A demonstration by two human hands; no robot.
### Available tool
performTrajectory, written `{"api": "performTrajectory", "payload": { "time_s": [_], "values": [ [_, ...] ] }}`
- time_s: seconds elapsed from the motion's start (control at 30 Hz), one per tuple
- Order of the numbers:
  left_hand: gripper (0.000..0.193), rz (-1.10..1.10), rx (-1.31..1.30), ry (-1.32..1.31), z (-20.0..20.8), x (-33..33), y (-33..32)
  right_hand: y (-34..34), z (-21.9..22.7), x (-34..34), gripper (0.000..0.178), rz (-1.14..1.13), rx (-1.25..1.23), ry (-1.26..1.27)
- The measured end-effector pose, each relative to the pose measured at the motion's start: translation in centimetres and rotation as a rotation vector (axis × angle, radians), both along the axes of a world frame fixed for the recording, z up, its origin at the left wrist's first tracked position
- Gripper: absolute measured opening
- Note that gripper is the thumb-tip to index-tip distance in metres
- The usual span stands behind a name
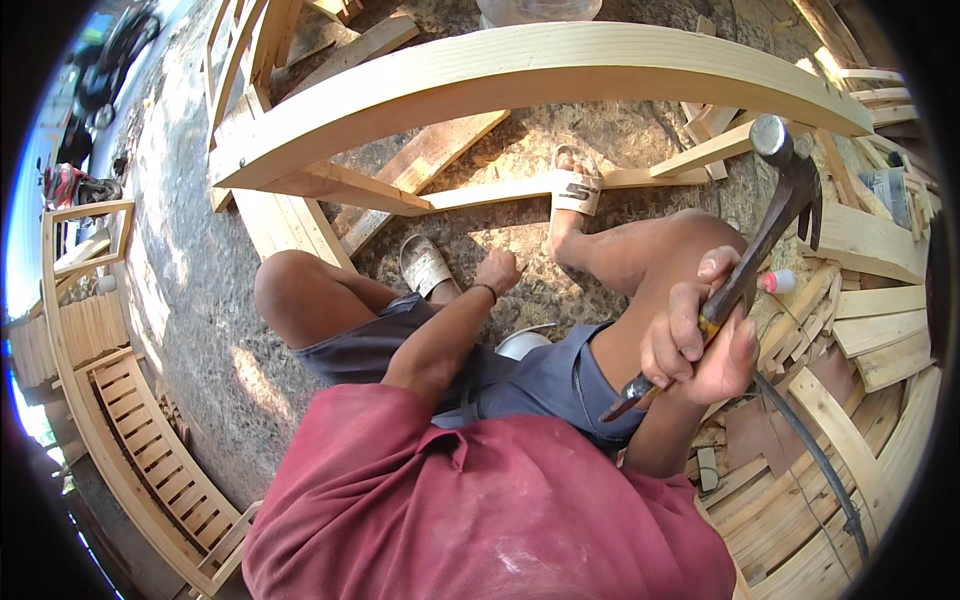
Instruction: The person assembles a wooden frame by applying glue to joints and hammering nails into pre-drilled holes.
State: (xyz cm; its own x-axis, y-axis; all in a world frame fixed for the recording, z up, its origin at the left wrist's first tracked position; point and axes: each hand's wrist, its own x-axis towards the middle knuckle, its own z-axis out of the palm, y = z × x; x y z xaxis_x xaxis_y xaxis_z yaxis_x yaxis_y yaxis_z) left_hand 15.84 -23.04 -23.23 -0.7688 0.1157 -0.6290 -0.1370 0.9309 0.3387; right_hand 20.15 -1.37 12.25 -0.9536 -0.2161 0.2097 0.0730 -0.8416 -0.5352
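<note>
My right hand (695, 335) is wrapped round the handle of a claw hammer (768, 230), raised over my right thigh. The hammer's metal head points up and away from me, and its lower end sticks out below my fingers. My left hand (497, 272) is closed between my knees, above the ground; whatever its fingers hold is too small to name. Beyond both hands stands a pale wooden frame with a thick curved beam (540, 68) along its top and a thinner lower rail (490, 193). The hammer head overlaps the beam's right end in view.
Sawn boards and offcuts (880, 335) lie piled on my right, with a black cable (815, 445) running over them. A small red-capped bottle (778, 282) is beside my right knee. At left stands a slatted wooden piece (160, 450). A clear tub (540, 10) sits beyond the beam.
</note>
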Motion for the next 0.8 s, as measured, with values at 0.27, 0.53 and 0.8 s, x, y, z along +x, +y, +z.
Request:
{"api": "performTrajectory", "payload": {
  "time_s": [0.27, 0.53, 0.8],
  "values": [
    [0.020, -0.178, -0.036, 0.054, -3.8, 1.9, 1.0, 0.2, 0.1, 0.2, 0.053, -0.027, 0.043, -0.006],
    [0.019, -0.445, 0.054, 0.194, -0.4, 1.6, 1.3, -1.6, 0.4, 0.0, 0.055, -0.043, 0.121, -0.033],
    [0.011, -0.510, 0.456, 0.510, 33.8, 0.2, -7.0, -3.0, 1.7, 0.8, 0.061, -0.165, 0.400, -0.076]
  ]
}}
